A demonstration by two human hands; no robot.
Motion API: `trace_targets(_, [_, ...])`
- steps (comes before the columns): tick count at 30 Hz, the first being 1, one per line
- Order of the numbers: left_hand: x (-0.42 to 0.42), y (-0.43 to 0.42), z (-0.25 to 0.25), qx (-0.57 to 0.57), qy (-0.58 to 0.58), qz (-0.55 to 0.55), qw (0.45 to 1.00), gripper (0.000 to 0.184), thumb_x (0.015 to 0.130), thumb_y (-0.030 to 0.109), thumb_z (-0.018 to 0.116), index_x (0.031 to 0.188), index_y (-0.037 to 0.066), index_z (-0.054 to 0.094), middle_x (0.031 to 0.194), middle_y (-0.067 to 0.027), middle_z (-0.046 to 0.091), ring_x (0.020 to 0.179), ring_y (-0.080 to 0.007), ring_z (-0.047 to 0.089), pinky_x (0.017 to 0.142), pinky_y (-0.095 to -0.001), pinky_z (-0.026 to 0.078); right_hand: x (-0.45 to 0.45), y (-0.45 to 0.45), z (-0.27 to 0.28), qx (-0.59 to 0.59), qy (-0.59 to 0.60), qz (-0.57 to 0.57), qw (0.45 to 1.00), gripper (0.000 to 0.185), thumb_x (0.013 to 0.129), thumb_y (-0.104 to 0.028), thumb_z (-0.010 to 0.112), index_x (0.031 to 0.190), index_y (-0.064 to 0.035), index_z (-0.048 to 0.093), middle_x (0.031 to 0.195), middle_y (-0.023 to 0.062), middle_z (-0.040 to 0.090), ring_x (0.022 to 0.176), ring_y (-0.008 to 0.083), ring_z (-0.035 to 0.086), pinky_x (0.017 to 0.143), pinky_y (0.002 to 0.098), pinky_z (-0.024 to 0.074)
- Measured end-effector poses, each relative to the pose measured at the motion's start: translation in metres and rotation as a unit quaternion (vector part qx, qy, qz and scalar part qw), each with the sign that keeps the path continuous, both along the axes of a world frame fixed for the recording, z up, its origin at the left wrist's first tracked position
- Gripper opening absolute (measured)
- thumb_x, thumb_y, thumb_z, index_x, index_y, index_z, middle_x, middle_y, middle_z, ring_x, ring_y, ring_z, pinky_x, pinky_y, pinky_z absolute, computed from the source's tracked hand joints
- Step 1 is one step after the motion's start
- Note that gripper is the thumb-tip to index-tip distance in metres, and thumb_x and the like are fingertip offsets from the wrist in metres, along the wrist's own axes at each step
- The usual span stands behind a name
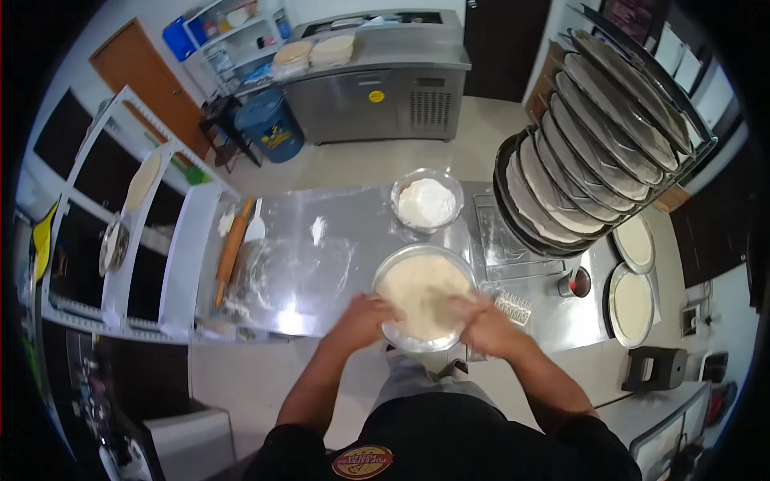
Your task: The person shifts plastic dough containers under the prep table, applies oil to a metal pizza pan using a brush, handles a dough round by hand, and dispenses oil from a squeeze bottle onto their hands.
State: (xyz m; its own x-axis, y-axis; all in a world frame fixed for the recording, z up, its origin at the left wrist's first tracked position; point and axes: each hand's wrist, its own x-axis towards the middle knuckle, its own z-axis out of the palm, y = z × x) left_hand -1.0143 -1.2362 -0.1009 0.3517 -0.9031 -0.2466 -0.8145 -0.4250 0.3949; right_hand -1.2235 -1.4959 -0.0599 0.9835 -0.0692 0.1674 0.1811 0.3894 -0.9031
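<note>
Head view: I observe a round pan [429,348] at the centre of the frame, at the near edge of the steel table [361,210], with a pale dough disc [409,280] lying flat in it. The left hand [370,319] is at the pan's left rim, fingers bent inward toward the dough; I cannot tell whether they grip the rim. The right hand [481,322] is at the right side of the pan, its fingers blurred over the dough; I cannot tell whether it is open or closed. Just above the pan in the frame I note a bowl [395,215] of white flour [429,200]. Left of centre, a wooden rolling pin [232,250] lies beside a white scraper [255,224], with flour smears spread on the steel to their right. Right of the pan, near the right hand, I record a spiked tool [513,308] and, beyond it, a small metal container [574,282] with something red inside. Dark round pans [577,172] fill a rack at upper right. Two dough-filled pans [632,303] lie at the table's right end.
</note>
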Motion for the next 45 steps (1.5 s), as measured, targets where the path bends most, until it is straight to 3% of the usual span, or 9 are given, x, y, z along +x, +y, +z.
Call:
trace_targets(2, [0.015,-0.016,0.018,-0.044,0.043,-0.083,0.995,0.022,0.079,-0.006,0.057,0.093,0.005,0.070,0.115,-0.0156,0.067,0.111,-0.0375,0.060,0.098,-0.0443,0.048,0.000,0.018,-0.036,-0.013,0.121,-0.116,0.986,0.025,0.094,-0.016,0.060,0.116,-0.0068,0.062,0.111,0.0081,0.066,0.098,0.0205,0.064,0.081,0.0379,0.0529])
trace_targets(8, [0.064,-0.060,-0.098,-0.232,0.068,0.074,0.967,0.034,0.076,-0.005,0.055,0.108,0.003,0.066,0.117,-0.0202,0.067,0.108,-0.0415,0.062,0.096,-0.0445,0.050,0.000,0.059,-0.122,0.099,0.447,-0.302,0.836,0.047,0.088,-0.008,0.058,0.134,-0.0015,0.050,0.111,0.0077,0.065,0.095,0.0143,0.061,0.073,0.0274,0.0497])
trace_targets(13, [0.073,-0.080,-0.121,-0.185,0.064,0.120,0.973,0.044,0.080,0.005,0.059,0.125,0.005,0.061,0.114,-0.0227,0.067,0.106,-0.0410,0.064,0.093,-0.0482,0.051,0.004,0.083,-0.169,0.170,0.470,-0.352,0.792,0.056,0.086,-0.009,0.061,0.139,-0.0003,0.044,0.112,0.0132,0.063,0.097,0.0172,0.062,0.075,0.0292,0.0508])
trace_targets(17, [0.076,-0.093,-0.122,-0.106,0.081,0.146,0.980,0.044,0.082,0.011,0.061,0.126,0.003,0.059,0.113,-0.0254,0.067,0.106,-0.0418,0.064,0.094,-0.0470,0.051,0.025,0.091,-0.178,0.036,0.416,-0.491,0.764,0.065,0.083,-0.006,0.060,0.143,0.0026,0.036,0.112,0.0133,0.059,0.096,0.0199,0.059,0.086,0.0355,0.0486])
trace_targets(25, [0.098,-0.100,-0.108,0.077,0.196,0.141,0.967,0.050,0.085,0.019,0.070,0.128,0.000,0.055,0.112,-0.0239,0.069,0.096,-0.0381,0.070,0.082,-0.0441,0.056,0.038,0.079,-0.178,0.061,0.435,-0.473,0.764,0.063,0.087,-0.008,0.062,0.144,0.0004,0.037,0.109,0.0159,0.061,0.089,0.0211,0.062,0.075,0.0350,0.0519])
trace_targets(29, [0.101,-0.076,-0.095,0.003,0.460,0.229,0.858,0.049,0.086,0.021,0.075,0.126,0.000,0.057,0.107,-0.0174,0.071,0.088,-0.0277,0.072,0.070,-0.0393,0.058,0.040,0.071,-0.175,0.061,0.435,-0.461,0.771,0.060,0.086,-0.008,0.061,0.142,-0.0007,0.039,0.103,0.0120,0.063,0.085,0.0200,0.062,0.069,0.0339,0.0508])
trace_targets(37, [0.086,-0.046,-0.117,-0.021,0.476,0.205,0.855,0.038,0.092,0.018,0.071,0.125,0.003,0.059,0.105,-0.0075,0.070,0.091,-0.0171,0.068,0.073,-0.0306,0.055,0.043,0.048,-0.176,0.042,0.464,-0.325,0.823,0.035,0.091,-0.016,0.066,0.121,-0.0018,0.058,0.096,0.0099,0.066,0.080,0.0186,0.065,0.062,0.0349,0.0525])
trace_targets(42, [0.080,-0.013,-0.045,-0.100,0.541,0.232,0.802,0.033,0.091,0.010,0.070,0.121,0.001,0.061,0.105,-0.0090,0.071,0.086,-0.0189,0.070,0.067,-0.0309,0.057,0.024,0.024,-0.100,0.095,0.396,-0.252,0.878,0.029,0.098,-0.017,0.060,0.124,-0.0037,0.059,0.103,0.0087,0.068,0.081,0.0194,0.068,0.063,0.0377,0.0559])
trace_targets(45, [0.067,0.012,0.016,-0.192,0.536,0.219,0.792,0.045,0.099,0.031,0.063,0.134,0.004,0.057,0.123,-0.0136,0.067,0.104,-0.0267,0.068,0.083,-0.0398,0.058,0.014,0.015,-0.018,0.174,0.275,-0.191,0.926,0.031,0.102,-0.017,0.054,0.131,-0.0056,0.056,0.115,0.0093,0.067,0.095,0.0206,0.069,0.075,0.0390,0.0585])
